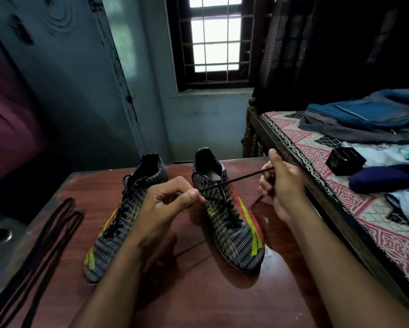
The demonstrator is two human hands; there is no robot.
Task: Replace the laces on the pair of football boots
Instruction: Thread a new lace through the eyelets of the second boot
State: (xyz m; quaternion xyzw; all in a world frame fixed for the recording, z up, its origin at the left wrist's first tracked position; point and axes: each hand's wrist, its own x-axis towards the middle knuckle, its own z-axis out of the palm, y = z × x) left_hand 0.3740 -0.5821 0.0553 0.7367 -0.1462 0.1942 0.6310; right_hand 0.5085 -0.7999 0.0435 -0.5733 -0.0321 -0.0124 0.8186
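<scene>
Two black football boots with white dots and yellow-orange stripes stand side by side on a reddish wooden table (198,292), toes toward me. The left boot (125,218) is laced in black. On the right boot (231,223) a black lace (236,179) runs taut across the top eyelets. My left hand (168,202) pinches one end of this lace between thumb and forefinger over the boot's tongue. My right hand (281,183) grips the other end, raised to the right of the boot.
Loose black laces (45,245) lie along the table's left edge. A bed (352,209) with a patterned sheet stands close on the right, holding a blue backpack (364,119), a small black box (345,160) and clothes. A window is ahead, and a metal ring (0,234) sits at far left.
</scene>
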